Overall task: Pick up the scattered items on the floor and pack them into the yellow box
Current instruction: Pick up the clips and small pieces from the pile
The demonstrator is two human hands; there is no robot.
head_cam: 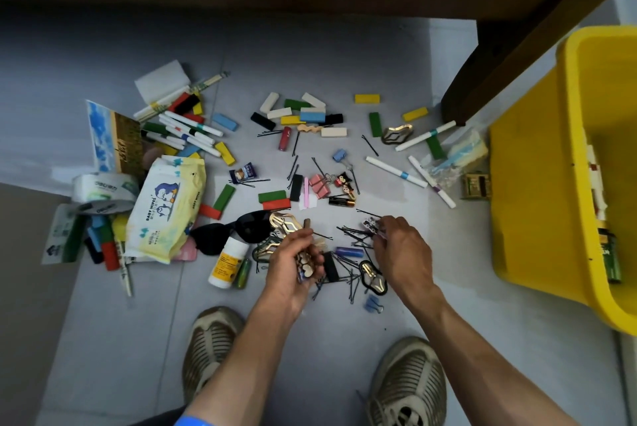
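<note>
The yellow box stands at the right with a few items inside. My left hand grips a bunch of gold hair clips low over the floor. My right hand pinches a small patterned clip above a pile of black bobby pins. Scattered around lie coloured blocks, white markers, a baby wipes pack, black sunglasses, a white bottle, a battery and pink binder clips.
A dark wooden furniture leg stands between the items and the box. A tape roll and a booklet lie at the left. My two shoes are planted just behind the pile on the grey floor.
</note>
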